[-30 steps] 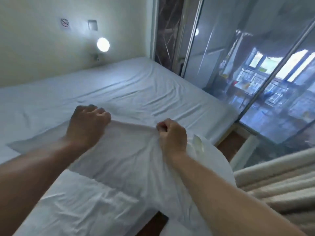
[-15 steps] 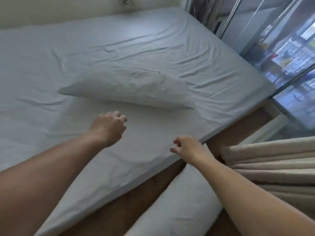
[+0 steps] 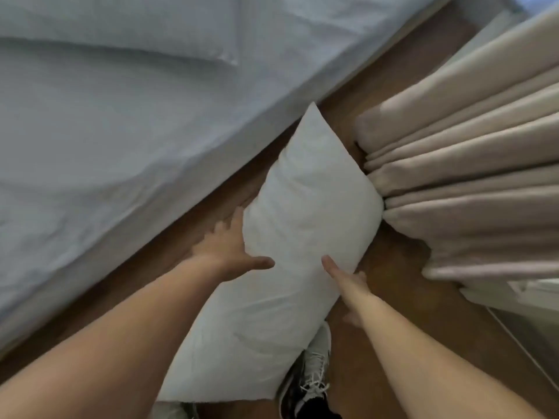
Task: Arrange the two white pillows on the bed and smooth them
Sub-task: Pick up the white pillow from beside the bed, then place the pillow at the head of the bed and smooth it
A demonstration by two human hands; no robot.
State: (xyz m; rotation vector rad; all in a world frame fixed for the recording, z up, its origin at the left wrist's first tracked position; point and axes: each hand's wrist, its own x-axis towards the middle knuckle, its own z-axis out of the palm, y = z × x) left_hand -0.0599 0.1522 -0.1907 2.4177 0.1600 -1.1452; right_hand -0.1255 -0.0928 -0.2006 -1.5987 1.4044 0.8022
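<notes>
- Hands bracket the second white pillow (image 3: 290, 237) on both flanks: the left hand (image 3: 230, 252) lies spread wide against the side nearer the bed, thumb pressed onto the top face, fingers reaching down along the edge.
- On the opposite flank the right hand (image 3: 351, 279) is also open, thumb on top and fingers hidden behind or under the pillow's edge; whether either hand has closed into a real hold cannot be told, though both touch the fabric.
- That pillow stands lengthwise on the wooden floor (image 3: 390, 313), just beside the bed, its far corner pointing up along the bed's edge and its near end over a laced shoe (image 3: 314, 376).
- One pillow (image 3: 121, 28) already lies on the bed, well in from the edge and far from this one, flat on the wrinkled sheet (image 3: 106, 140).
- By my reading the task is roughly half placed: one pillow is on the bed, the other remains to be lifted over, set next to it, and both smoothed.
- Pleated beige curtain (image 3: 472, 176) folds touch the floor pillow on the side away from the bed and could drag on the lift.
- Between bed and curtain the gap is narrow, so the pillow must probably rise before swinging over the bed's edge.
</notes>
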